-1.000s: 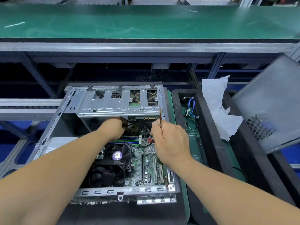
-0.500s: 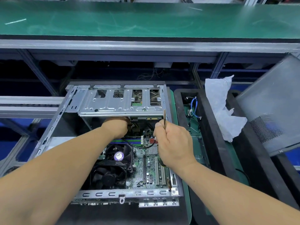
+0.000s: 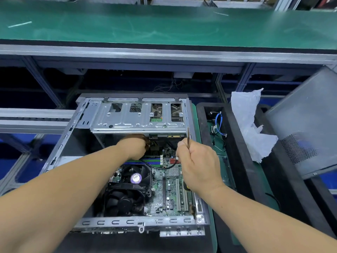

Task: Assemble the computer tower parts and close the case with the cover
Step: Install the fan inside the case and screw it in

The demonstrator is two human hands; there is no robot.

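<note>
Working inside the open computer tower (image 3: 138, 221) on the bench, apparently at the cabling step under the drive cage (image 3: 138, 118). Left hand (image 3: 134, 147) reaching beneath the cage; fingers hidden, grip impossible to tell. Right hand (image 3: 197, 167) fisted round a thin tool (image 3: 188, 136), shaft upright. Cover (image 3: 306, 125) leaning well apart at right, not yet fitted. Next, probably: seating the connector by feel.

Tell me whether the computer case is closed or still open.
Open. The computer case has no cover on top: the motherboard and CPU fan are exposed. The grey cover panel leans off to the right.
</note>
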